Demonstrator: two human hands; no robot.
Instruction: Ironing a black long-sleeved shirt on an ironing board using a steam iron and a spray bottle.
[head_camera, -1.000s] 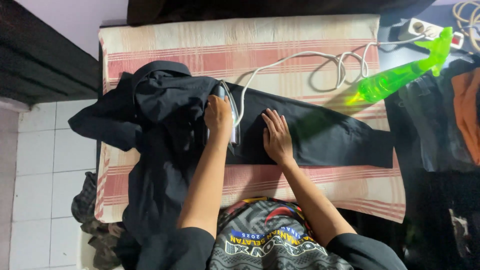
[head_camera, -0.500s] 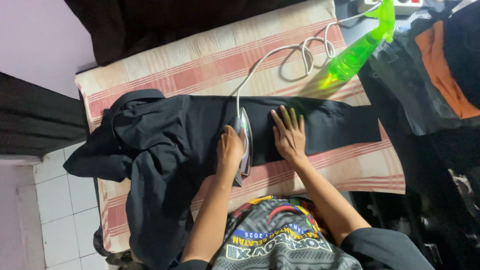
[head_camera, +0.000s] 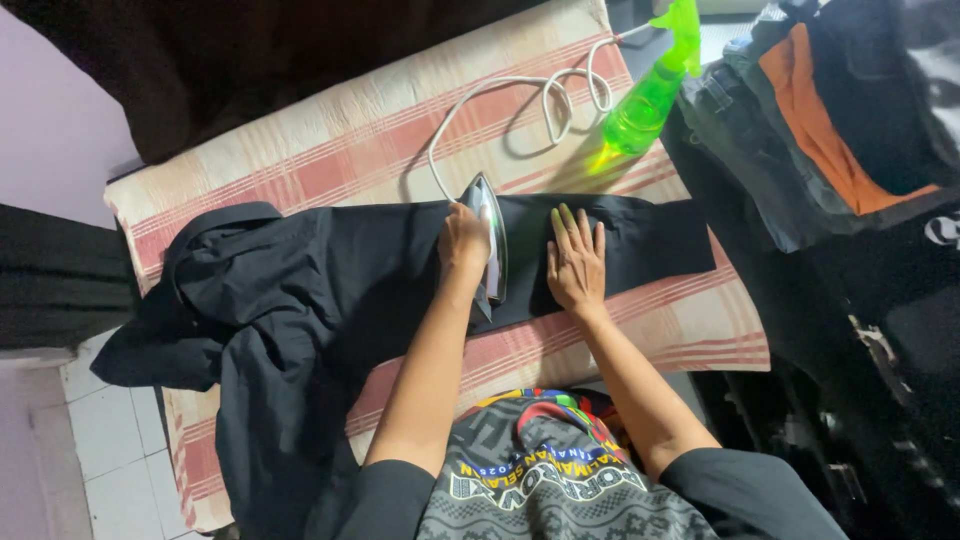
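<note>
— What is the left hand (head_camera: 463, 240) doing?

— It is clenched around the handle of the iron (head_camera: 490, 245), which stands on the black garment (head_camera: 340, 290). The iron's shiny soleplate edge shows along the right side of that hand, its tip pointing away from the person.

— And the right hand (head_camera: 575, 265)?

— Open, grasping nothing. It lies flat with fingers spread on the sleeve-like strip of the same black garment, just beside the iron, pressing the cloth down.

— Where does the garment lie?

— Across the ironing pad (head_camera: 330, 160), a cream cover with red checked stripes. The stretched strip runs to the right, ending near the pad's right edge. The bulk of the cloth is bunched at the left and hangs over the near-left edge toward the tiled floor (head_camera: 110, 450).

— What else is close to the iron?

— Its white cord (head_camera: 520, 105) leaves the far end of the iron and loops over the pad towards the far right corner. Beside those loops a green spray bottle (head_camera: 645, 100) lies tilted, casting green light on the cover.

— Further out?

— At the right, a heap of dark clothes (head_camera: 850, 200) with an orange piece on top, well apart from the hands. Dark cloth also sits beyond the pad's far edge.
</note>
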